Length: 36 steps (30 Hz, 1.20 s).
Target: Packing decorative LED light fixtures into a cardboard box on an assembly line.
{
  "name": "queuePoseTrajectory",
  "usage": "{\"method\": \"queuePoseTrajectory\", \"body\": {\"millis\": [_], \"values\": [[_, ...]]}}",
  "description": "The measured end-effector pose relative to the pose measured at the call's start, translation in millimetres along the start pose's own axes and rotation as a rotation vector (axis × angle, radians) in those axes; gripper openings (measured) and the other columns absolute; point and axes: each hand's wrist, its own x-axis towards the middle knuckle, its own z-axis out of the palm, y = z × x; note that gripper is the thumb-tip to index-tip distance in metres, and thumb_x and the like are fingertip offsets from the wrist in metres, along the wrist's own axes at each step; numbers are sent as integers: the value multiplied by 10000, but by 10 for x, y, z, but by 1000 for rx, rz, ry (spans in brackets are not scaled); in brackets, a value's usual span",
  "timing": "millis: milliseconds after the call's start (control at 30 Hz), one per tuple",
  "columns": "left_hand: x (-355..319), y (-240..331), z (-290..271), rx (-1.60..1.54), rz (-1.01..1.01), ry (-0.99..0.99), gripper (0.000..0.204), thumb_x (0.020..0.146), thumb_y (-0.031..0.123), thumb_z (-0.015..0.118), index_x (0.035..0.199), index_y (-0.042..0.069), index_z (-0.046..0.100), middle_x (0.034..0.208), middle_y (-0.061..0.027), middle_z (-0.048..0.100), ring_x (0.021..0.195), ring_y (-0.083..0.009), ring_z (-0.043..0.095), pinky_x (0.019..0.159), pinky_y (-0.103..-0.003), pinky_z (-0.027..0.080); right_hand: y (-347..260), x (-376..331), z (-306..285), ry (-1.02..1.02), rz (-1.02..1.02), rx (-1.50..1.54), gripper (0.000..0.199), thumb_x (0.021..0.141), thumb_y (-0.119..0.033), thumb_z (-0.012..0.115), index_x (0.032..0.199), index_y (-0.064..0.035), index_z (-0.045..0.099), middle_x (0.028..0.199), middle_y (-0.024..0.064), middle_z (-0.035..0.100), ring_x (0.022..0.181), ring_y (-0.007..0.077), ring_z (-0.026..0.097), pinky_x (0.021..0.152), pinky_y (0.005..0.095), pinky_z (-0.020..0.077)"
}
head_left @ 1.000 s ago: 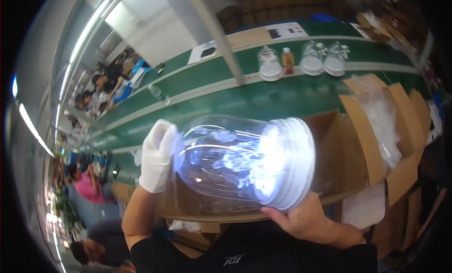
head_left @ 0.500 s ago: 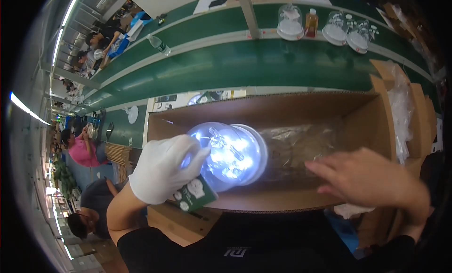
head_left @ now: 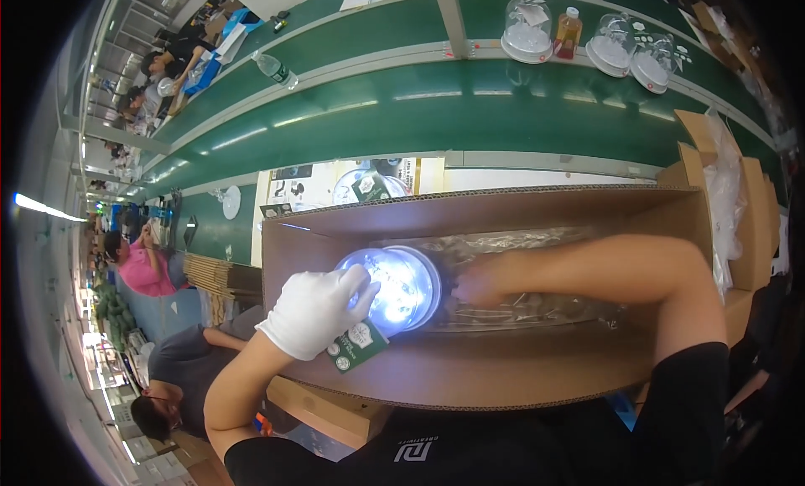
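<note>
A glowing clear dome lamp [head_left: 401, 286] with a round white base lies on its side within the open cardboard box [head_left: 486, 377]. My left hand [head_left: 312, 312], in a white glove, is closed on the dome's top end. A green printed hang tag [head_left: 362, 347] dangles beside the glove. Reaching into the box from the right, my bare right hand [head_left: 485, 278] is close to the lamp's base. Its fingers are blurred and dim, so their shape is unclear. Clear plastic wrap [head_left: 545, 308] lies on the box floor under my right forearm.
Beyond the box runs a green conveyor belt [head_left: 402, 134]. Several clear domes [head_left: 527, 33] and an amber bottle [head_left: 568, 35] stand on the far ledge. A water bottle [head_left: 275, 70] lies left. Other people, one in a pink shirt [head_left: 142, 268], work at the left.
My left hand and the lamp have gone lower into the box. My right hand has moved left and down, from the box's right side to beside the lamp's base.
</note>
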Motion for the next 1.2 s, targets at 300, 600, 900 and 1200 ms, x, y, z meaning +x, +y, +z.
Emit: {"method": "queuePoseTrajectory", "body": {"millis": [300, 600, 900, 1200], "values": [[-7, -116, 174, 65, 196, -194, 199, 889, 278, 652, 804, 128, 552, 524, -37, 550, 426, -232, 592, 417, -359, 488, 395, 328, 443, 383, 185, -398, 301, 818, -156, 600, 1041, 20, 699, 1437, 258, 447, 1225, 366, 551, 742, 381, 582], [18, 155, 204, 70, 298, -285, 154, 892, 270, 625, 891, 140, 542, 658, -37, 594, 506, -214, 632, 446, -373, 506, 171, 124, 148, 540, 315, -176, 443, 795, -82, 602, 1219, 40, 562, 1268, 283, 577, 1005, 332, 679, 750, 400, 587], [264, 202, 441, 113, 85, -154, 222, 938, 301, 608, 876, 92, 570, 538, -133, 594, 491, -347, 622, 464, -456, 506, 359, 336, 293, 254, 348, 52, 570, 1013, -371, 331, 1362, 59, 467, 1373, 292, 521, 1271, 428, 520, 1094, 525, 385], [271, 269, 538, 48, -127, -253, 219, 958, 268, 570, 905, 57, 544, 604, -200, 620, 591, -422, 630, 561, -529, 507, 326, 293, 318, 455, 416, 119, 475, 975, -296, 440, 1270, 56, 558, 1249, 284, 603, 1156, 423, 593, 1039, 483, 448]]}}
